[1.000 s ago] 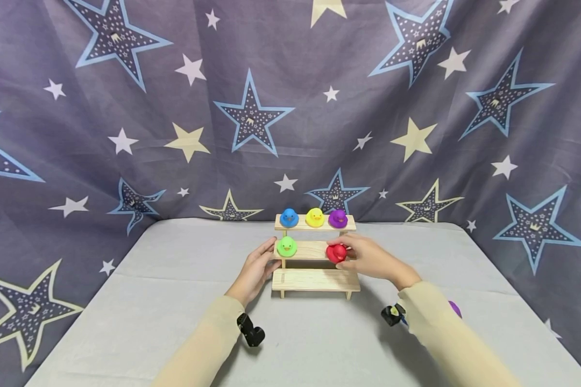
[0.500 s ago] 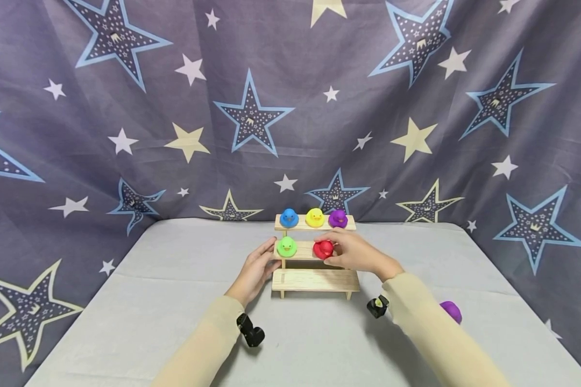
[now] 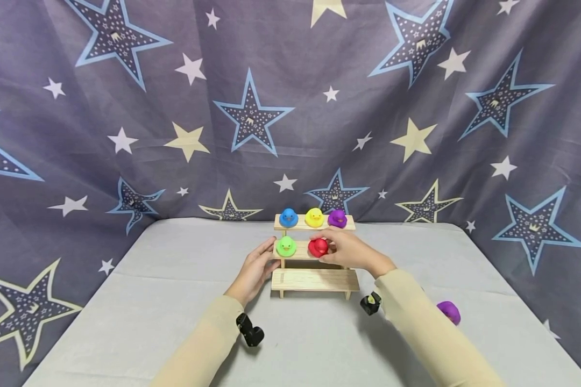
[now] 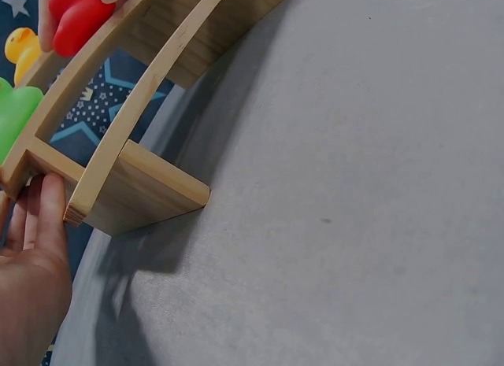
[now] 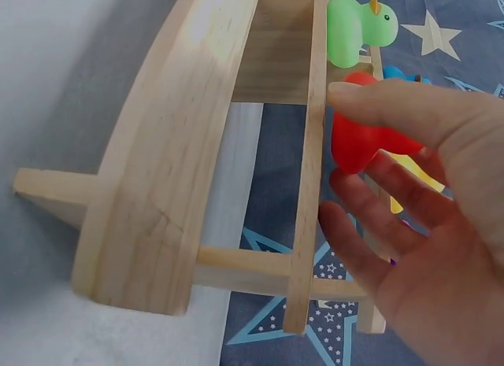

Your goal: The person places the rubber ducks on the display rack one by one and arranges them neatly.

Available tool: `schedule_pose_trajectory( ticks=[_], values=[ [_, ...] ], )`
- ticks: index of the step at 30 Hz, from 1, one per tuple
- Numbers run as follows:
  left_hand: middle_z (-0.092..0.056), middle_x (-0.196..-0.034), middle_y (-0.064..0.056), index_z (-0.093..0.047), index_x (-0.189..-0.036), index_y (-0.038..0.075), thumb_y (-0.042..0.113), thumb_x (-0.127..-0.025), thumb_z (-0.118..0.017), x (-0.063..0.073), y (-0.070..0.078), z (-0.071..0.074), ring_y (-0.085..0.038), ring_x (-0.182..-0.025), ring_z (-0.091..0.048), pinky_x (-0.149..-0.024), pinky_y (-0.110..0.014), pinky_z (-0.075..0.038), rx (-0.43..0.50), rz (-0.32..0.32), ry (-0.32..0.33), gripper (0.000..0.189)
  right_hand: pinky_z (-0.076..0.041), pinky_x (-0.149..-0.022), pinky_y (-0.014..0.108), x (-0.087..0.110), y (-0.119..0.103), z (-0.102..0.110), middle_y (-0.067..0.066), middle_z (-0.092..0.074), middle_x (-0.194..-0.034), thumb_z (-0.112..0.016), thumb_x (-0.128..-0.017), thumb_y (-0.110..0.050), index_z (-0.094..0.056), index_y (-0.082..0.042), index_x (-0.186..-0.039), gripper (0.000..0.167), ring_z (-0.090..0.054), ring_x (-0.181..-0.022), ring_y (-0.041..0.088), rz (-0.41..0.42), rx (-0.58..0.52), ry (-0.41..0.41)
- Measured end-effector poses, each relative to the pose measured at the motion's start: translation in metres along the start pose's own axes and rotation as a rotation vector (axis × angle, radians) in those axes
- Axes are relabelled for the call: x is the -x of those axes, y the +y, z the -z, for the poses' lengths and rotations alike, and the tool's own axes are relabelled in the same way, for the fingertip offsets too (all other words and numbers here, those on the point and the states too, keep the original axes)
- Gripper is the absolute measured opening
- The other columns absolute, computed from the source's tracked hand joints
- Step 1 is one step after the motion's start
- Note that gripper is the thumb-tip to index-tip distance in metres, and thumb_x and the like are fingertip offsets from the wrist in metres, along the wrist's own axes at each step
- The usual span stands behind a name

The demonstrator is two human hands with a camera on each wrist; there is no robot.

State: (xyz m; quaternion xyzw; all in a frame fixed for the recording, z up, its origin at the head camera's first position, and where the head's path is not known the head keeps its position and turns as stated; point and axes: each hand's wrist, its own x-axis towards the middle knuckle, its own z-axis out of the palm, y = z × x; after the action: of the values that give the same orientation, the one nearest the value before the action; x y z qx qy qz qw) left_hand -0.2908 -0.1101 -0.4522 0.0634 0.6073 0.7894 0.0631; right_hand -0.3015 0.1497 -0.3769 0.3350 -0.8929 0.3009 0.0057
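A small wooden three-tier stand (image 3: 316,279) stands on the cloth-covered table. My right hand (image 3: 351,250) pinches a red rubber duck (image 3: 318,247) between thumb and fingers at the middle tier. In the right wrist view, the thumb lies across the red duck (image 5: 354,138) with fingers below. To its left on the same tier sits a green rubber duck (image 3: 286,246). Fairly straight fingers of my left hand (image 3: 253,274) touch the stand's left end at the middle tier, seen also in the left wrist view, where the hand (image 4: 31,279) reaches the side support.
On the top tier sit blue (image 3: 288,217), yellow (image 3: 314,217) and purple (image 3: 337,218) rubber ducks. A purple object (image 3: 448,312) lies on the table (image 3: 174,301) beside my right sleeve. A star-patterned curtain (image 3: 290,107) hangs behind and at both sides.
My right hand has moved left along the middle tier with the red duck, bringing it nearer the green one. More of the purple object shows beside the sleeve. The left hand has stayed put.
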Motion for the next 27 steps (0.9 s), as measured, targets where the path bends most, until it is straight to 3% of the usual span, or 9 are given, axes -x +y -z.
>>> schedule_pose_trajectory(
  ticks=[6, 15, 27],
  values=[
    [-0.029, -0.159, -0.019, -0.028, -0.156, -0.001, 0.003, -0.099, -0.045, 0.0006, 0.0000, -0.0005, -0.033, -0.142, -0.036, -0.113, -0.036, -0.042, 0.003, -0.007, 0.001, 0.060, -0.058, -0.092, 0.039, -0.0019, -0.0007, -0.0017, 0.017, -0.057, -0.128, -0.079, -0.084, -0.005, -0.063, -0.006, -0.134, 0.053, -0.063, -0.101, 0.022, -0.024, 0.001, -0.009],
    [-0.029, -0.159, -0.019, -0.028, -0.156, -0.001, 0.003, -0.098, -0.045, 0.0002, 0.0001, -0.0002, -0.033, -0.142, -0.036, -0.114, -0.037, -0.041, 0.007, 0.000, 0.001, 0.060, -0.055, -0.096, 0.048, -0.0035, -0.0040, -0.0021, 0.018, -0.058, -0.130, -0.078, -0.084, -0.006, -0.062, -0.005, -0.134, 0.053, -0.060, -0.105, 0.025, -0.035, 0.019, -0.019],
    [-0.027, -0.160, -0.018, -0.027, -0.156, -0.001, 0.003, -0.099, -0.044, -0.0006, 0.0001, 0.0007, -0.032, -0.144, -0.034, -0.115, -0.037, -0.040, 0.001, -0.001, -0.009, 0.060, -0.057, -0.090, 0.049, -0.0069, -0.0014, -0.0050, 0.015, -0.063, -0.118, -0.078, -0.083, -0.002, -0.061, -0.001, -0.133, 0.053, -0.061, -0.093, 0.021, -0.025, 0.015, -0.022]
  ],
)
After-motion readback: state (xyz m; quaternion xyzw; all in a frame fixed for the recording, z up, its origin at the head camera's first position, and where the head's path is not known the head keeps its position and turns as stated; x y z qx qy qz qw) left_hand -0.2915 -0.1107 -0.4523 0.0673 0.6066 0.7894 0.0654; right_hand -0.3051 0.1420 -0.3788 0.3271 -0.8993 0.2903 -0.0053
